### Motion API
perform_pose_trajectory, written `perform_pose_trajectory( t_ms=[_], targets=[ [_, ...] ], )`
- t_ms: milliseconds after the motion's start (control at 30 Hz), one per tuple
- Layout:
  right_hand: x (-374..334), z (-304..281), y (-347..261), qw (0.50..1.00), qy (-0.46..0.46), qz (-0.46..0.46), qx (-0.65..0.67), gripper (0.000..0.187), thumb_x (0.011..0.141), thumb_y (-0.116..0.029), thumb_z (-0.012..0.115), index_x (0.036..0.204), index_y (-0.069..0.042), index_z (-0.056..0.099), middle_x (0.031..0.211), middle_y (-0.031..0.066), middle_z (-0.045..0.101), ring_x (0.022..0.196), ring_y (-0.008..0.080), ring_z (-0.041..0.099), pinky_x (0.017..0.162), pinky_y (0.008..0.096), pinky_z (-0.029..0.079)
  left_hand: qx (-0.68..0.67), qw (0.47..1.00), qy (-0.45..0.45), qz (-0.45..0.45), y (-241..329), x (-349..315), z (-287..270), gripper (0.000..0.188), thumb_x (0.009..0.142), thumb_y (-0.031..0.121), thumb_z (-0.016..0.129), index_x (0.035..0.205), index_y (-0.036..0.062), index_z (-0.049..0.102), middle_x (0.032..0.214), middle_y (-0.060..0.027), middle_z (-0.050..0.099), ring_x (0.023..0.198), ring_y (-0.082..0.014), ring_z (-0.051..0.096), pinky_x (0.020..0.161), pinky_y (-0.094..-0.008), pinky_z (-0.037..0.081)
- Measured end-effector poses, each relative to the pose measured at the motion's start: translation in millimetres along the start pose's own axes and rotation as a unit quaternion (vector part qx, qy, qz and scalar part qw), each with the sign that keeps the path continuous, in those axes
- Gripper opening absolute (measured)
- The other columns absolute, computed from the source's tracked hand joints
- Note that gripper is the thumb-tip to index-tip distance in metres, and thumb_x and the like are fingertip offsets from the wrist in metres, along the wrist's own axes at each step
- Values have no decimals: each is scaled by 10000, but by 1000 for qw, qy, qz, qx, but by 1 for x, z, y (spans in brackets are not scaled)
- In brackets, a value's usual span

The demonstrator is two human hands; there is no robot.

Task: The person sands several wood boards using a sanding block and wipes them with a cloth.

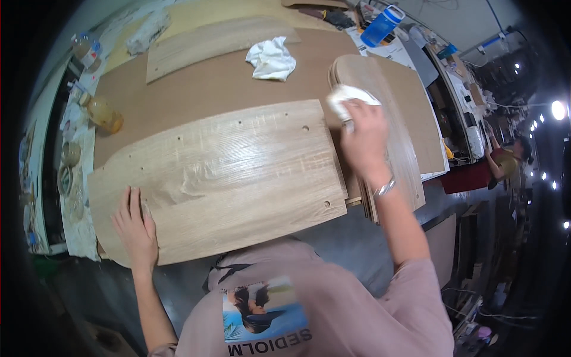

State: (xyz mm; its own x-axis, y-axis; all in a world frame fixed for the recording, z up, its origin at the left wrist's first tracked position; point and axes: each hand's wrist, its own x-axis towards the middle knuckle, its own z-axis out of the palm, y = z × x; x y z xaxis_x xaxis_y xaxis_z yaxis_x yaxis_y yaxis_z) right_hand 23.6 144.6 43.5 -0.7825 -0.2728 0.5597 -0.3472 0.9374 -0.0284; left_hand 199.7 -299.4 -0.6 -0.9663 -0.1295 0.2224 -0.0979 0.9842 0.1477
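A wide wood-grain board with small drilled holes lies across the bench in front of me, its left end rounded. My left hand rests flat on its near left part, fingers stretched out. Beyond the board's right end, my right hand grips a white cloth, slightly smeared by motion. Below that hand is a stack of narrower wood-grain boards with rounded far ends. Whether the cloth touches the stack, I cannot tell. A second crumpled white cloth lies beyond the wide board.
Behind lies another wood-grain panel on brown sheeting. At the left edge are a bottle of yellowish liquid and a clear bottle. A blue bottle stands far right. Another person is off to the right.
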Motion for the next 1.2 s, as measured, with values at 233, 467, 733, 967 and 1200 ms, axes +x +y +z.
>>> perform_pose_trajectory(
  t_ms=[233,467,733,967,1200],
  targets=[
    [-82,6,-262,845,-190,-370,335,594,821,-220,638,1315,88,520,1401,241,517,1317,379,472,1093,547,370,-31,999,8,41,3,10,8,492,1001,160,467,1483,74,430,1530,-157,405,1357,-357,401,1118,-460,283],
    [-132,-13,-118,956,-66,-254,132,465,818,-187,658,1269,-73,657,1401,82,593,1149,300,596,966,450,485,5,998,15,59,-15,-2,17,506,1011,179,467,1508,111,405,1537,-127,403,1363,-336,399,1127,-464,280],
    [-180,-91,15,996,-10,91,4,454,754,15,659,1203,-50,647,1239,102,631,1108,312,571,958,422,460,-54,995,26,78,-18,-6,13,562,977,211,541,1504,77,399,1533,-176,398,1377,-366,403,1137,-475,292],
    [-87,-73,-154,798,-66,145,581,591,973,-312,609,1441,17,458,1426,231,500,1354,332,446,1137,417,326,-472,839,-58,264,169,-24,-26,630,774,118,735,1349,-12,513,1323,-226,570,1189,-390,577,945,-405,505],
    [-86,28,-70,982,-102,122,106,610,970,-381,574,1423,17,485,1499,343,361,1365,487,370,1148,498,298,-235,918,11,319,145,-41,0,548,703,119,699,1247,139,639,1361,-58,597,1229,-274,582,1094,-505,381]
  ],
)
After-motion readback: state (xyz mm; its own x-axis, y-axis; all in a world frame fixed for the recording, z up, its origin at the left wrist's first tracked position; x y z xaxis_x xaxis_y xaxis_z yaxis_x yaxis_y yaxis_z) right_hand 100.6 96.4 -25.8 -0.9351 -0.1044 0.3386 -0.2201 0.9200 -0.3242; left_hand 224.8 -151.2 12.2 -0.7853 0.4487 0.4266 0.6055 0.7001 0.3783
